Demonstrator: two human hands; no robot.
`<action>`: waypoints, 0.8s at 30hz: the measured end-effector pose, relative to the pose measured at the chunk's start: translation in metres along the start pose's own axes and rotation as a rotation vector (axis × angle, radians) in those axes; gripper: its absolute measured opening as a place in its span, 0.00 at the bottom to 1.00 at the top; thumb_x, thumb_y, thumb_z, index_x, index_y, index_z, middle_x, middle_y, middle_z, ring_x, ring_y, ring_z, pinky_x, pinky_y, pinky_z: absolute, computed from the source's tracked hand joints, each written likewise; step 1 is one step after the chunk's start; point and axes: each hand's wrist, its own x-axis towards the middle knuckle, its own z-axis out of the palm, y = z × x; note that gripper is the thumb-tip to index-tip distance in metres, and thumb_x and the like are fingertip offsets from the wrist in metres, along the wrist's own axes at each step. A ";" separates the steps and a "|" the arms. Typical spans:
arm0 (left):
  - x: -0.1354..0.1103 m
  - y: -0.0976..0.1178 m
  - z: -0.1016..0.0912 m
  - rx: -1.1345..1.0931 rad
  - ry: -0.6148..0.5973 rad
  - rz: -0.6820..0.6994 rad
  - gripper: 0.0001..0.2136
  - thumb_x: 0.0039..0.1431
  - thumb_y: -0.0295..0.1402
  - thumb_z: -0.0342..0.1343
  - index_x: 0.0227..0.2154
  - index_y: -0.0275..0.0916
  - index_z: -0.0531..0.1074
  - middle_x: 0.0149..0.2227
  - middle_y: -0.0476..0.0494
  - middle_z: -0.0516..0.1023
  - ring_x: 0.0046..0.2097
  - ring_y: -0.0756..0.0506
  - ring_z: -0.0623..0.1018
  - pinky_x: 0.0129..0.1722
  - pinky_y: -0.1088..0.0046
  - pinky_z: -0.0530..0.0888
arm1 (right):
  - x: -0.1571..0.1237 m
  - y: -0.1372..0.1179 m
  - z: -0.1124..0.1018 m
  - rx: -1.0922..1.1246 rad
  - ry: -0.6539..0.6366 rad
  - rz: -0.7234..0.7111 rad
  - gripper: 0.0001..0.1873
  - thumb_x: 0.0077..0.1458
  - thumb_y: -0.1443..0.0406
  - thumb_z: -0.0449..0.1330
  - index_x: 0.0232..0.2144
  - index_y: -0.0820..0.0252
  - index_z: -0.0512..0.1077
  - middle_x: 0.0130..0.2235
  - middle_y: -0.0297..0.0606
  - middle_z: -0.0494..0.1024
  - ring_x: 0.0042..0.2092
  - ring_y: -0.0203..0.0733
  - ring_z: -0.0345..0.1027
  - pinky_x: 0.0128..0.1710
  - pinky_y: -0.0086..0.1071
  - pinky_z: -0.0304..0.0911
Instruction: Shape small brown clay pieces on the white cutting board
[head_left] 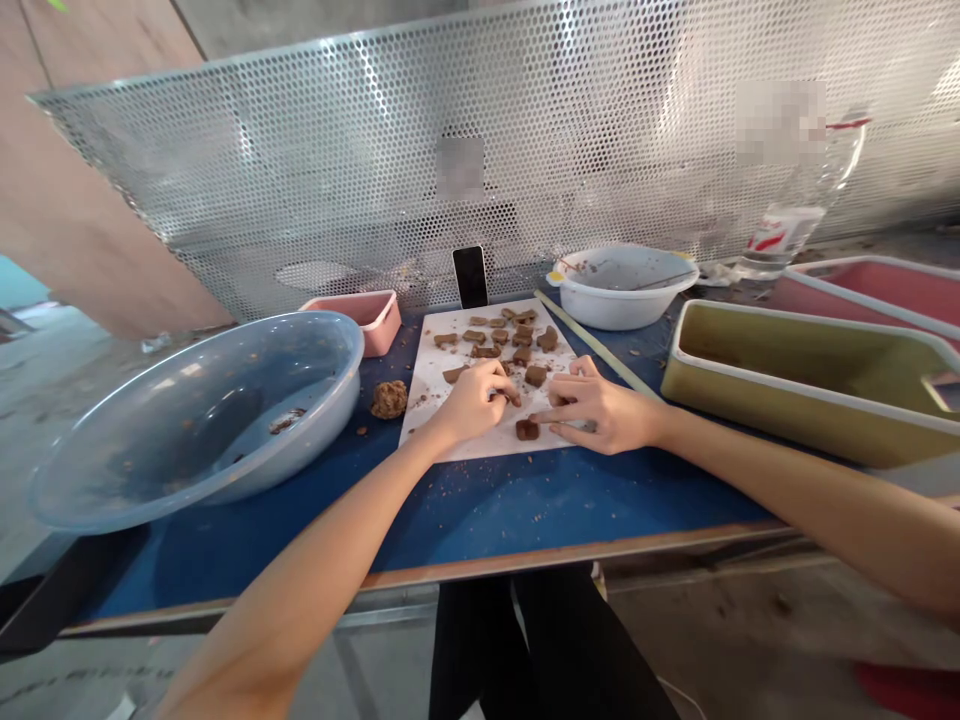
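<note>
A white board [435, 415] lies on the blue table, with several small brown clay-like pieces [523, 338] and crumbs across it. Over its near half, my left hand [474, 402] is closed loosely, fingers curled and pointing right; whatever they may hold is hidden. From the right comes my right hand [606, 410], its fingers spread apart. Its index fingertip touches or nearly touches a dark brown squarish piece [527, 429] near the board's front edge. Another brown block [535, 375] sits just beyond, between the two hands.
A large translucent blue basin [330, 400] stands left, beside a rough brown lump [389, 399] and a pink container [384, 325]. Behind the board leans a phone [471, 277]. To the right are a pale strip [592, 340], white basin [622, 305], olive trough [787, 410] and plastic bottle [787, 235].
</note>
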 end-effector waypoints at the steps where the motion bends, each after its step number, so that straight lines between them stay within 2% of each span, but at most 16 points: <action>1: 0.000 0.000 0.000 0.001 0.001 -0.001 0.16 0.55 0.18 0.51 0.31 0.39 0.83 0.40 0.42 0.79 0.45 0.41 0.79 0.49 0.60 0.77 | 0.000 0.000 0.000 -0.005 0.000 0.003 0.16 0.77 0.63 0.55 0.53 0.55 0.82 0.38 0.36 0.72 0.40 0.41 0.67 0.50 0.43 0.49; 4: 0.000 0.000 0.000 0.014 0.001 -0.002 0.16 0.54 0.18 0.51 0.31 0.40 0.83 0.39 0.42 0.79 0.45 0.41 0.79 0.50 0.60 0.78 | 0.000 0.000 0.000 -0.007 0.004 0.016 0.17 0.78 0.62 0.53 0.56 0.56 0.81 0.39 0.37 0.72 0.41 0.42 0.68 0.50 0.43 0.50; 8: 0.000 0.000 0.000 0.021 -0.001 -0.001 0.15 0.54 0.18 0.51 0.30 0.39 0.82 0.39 0.42 0.79 0.44 0.41 0.79 0.50 0.60 0.77 | 0.000 -0.001 -0.001 0.004 -0.014 0.020 0.17 0.78 0.63 0.53 0.52 0.57 0.82 0.39 0.37 0.73 0.40 0.41 0.67 0.50 0.43 0.49; 11: 0.000 0.001 0.000 0.025 -0.001 -0.001 0.15 0.55 0.18 0.51 0.30 0.39 0.83 0.39 0.42 0.79 0.44 0.41 0.79 0.49 0.61 0.77 | 0.000 -0.001 -0.001 -0.011 -0.017 0.013 0.17 0.77 0.63 0.53 0.54 0.56 0.81 0.39 0.37 0.73 0.41 0.42 0.67 0.50 0.43 0.49; 14: 0.001 0.001 0.000 0.026 0.002 0.003 0.16 0.55 0.18 0.51 0.31 0.39 0.83 0.39 0.42 0.79 0.45 0.41 0.79 0.51 0.60 0.77 | -0.002 0.000 0.000 -0.028 -0.004 0.063 0.19 0.78 0.61 0.52 0.58 0.55 0.80 0.39 0.38 0.74 0.41 0.43 0.68 0.51 0.44 0.50; 16: 0.001 0.001 -0.001 0.024 -0.003 0.009 0.17 0.54 0.17 0.51 0.32 0.40 0.84 0.39 0.42 0.79 0.45 0.41 0.79 0.52 0.60 0.77 | -0.002 0.000 0.001 -0.030 -0.002 0.112 0.19 0.78 0.60 0.52 0.56 0.55 0.80 0.39 0.38 0.74 0.41 0.44 0.68 0.51 0.45 0.51; 19: 0.001 0.000 -0.004 0.014 -0.070 0.042 0.20 0.52 0.16 0.50 0.32 0.41 0.86 0.40 0.43 0.79 0.45 0.41 0.78 0.52 0.59 0.77 | -0.002 0.000 0.001 -0.028 -0.020 0.134 0.19 0.78 0.59 0.52 0.52 0.55 0.82 0.38 0.38 0.74 0.41 0.43 0.68 0.52 0.45 0.52; 24: 0.001 0.001 -0.009 -0.028 -0.177 0.103 0.21 0.50 0.14 0.49 0.28 0.42 0.85 0.40 0.44 0.80 0.44 0.42 0.75 0.54 0.58 0.75 | -0.002 -0.001 0.001 -0.018 -0.014 0.103 0.17 0.77 0.61 0.53 0.52 0.55 0.82 0.39 0.38 0.73 0.40 0.42 0.68 0.53 0.45 0.52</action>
